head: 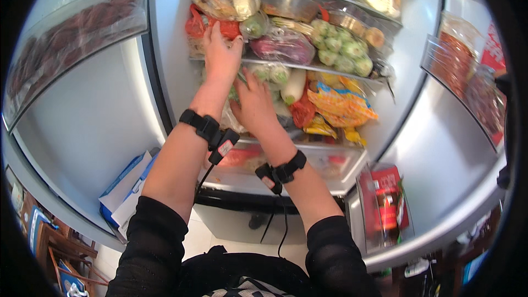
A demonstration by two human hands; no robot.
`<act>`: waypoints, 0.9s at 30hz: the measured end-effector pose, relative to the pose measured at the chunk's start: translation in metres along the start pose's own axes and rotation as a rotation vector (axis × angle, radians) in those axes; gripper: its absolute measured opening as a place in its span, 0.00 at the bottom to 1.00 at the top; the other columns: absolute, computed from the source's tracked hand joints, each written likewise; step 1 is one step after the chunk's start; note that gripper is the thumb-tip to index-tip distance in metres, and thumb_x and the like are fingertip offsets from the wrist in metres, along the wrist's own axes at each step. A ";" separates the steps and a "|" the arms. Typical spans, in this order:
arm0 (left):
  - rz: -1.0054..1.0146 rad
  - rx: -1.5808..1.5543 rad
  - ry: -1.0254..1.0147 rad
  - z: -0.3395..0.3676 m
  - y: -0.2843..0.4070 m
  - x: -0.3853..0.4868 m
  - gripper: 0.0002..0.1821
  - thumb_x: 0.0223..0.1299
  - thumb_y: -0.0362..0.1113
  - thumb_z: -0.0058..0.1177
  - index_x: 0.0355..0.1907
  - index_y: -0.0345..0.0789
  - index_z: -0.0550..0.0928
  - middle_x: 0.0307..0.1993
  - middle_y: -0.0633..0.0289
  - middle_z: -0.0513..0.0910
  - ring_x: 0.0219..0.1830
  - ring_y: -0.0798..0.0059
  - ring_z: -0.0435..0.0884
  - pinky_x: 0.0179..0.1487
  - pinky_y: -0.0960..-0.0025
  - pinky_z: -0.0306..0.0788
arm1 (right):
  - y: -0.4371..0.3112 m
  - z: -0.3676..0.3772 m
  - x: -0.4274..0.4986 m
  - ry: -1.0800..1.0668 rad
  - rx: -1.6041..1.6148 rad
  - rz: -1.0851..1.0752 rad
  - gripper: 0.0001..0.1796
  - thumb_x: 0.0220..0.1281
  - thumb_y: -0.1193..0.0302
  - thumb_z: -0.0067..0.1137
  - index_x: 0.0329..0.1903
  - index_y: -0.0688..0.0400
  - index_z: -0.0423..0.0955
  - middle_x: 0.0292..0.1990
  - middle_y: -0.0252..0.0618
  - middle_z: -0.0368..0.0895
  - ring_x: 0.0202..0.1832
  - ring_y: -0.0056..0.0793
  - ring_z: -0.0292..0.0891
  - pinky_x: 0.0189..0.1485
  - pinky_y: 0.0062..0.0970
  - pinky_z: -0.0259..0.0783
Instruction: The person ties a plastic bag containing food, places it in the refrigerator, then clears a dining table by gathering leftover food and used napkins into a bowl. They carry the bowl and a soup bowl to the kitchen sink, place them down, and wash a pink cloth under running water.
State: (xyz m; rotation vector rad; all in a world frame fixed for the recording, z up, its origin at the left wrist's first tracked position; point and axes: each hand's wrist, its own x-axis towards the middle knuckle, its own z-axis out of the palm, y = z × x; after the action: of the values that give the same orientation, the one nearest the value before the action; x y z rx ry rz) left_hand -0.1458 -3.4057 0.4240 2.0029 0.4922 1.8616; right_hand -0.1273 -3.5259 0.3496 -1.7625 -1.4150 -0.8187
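Both my hands reach into an open refrigerator. My left hand (223,55) is at the left of the middle shelf, fingers apart, over a red plastic bag (229,29); whether it touches the bag I cannot tell. Beside it lie a wrapped round green vegetable (254,26) and wrapped purple vegetables (284,47). Lower down, my right hand (256,105) has its fingers spread at the bagged vegetables on the shelf below. A long pale vegetable (294,86) lies just right of it. Black straps with small cabled devices circle both wrists.
The middle shelf's front edge (288,64) runs above my right hand. Bagged round green vegetables (342,47) and a yellow-orange package (342,105) sit to the right. Doors stand open on both sides, with a left door bin (78,35) and a bottle (387,212) in the right door.
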 end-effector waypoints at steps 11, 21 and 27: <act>0.034 -0.572 -0.177 -0.179 0.134 -0.119 0.25 0.51 0.35 0.57 0.55 0.34 0.72 0.60 0.47 0.64 0.59 0.53 0.66 0.61 0.60 0.61 | -0.102 -0.159 -0.180 0.185 -0.252 0.242 0.22 0.54 0.74 0.56 0.54 0.57 0.71 0.57 0.50 0.69 0.63 0.51 0.60 0.65 0.42 0.55; 0.480 -0.029 0.275 -0.446 0.084 -0.151 0.34 0.62 0.59 0.40 0.63 0.36 0.64 0.67 0.50 0.56 0.68 0.52 0.56 0.69 0.50 0.50 | -0.102 -0.328 -0.259 0.882 -0.675 0.452 0.29 0.67 0.63 0.46 0.65 0.66 0.54 0.63 0.51 0.59 0.65 0.41 0.56 0.67 0.34 0.49; -0.231 -0.074 0.015 -0.462 -0.066 -0.175 0.42 0.65 0.65 0.26 0.70 0.36 0.48 0.70 0.54 0.50 0.72 0.60 0.46 0.72 0.59 0.39 | -0.049 -0.337 -0.294 0.958 -0.275 0.706 0.33 0.70 0.54 0.36 0.68 0.63 0.50 0.66 0.53 0.54 0.67 0.43 0.52 0.67 0.33 0.48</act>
State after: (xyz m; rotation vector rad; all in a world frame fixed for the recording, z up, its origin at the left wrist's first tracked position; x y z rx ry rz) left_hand -0.6192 -3.4206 0.2701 1.8014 0.6209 1.7300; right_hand -0.2454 -3.9569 0.2939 -1.5234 -0.0471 -1.2244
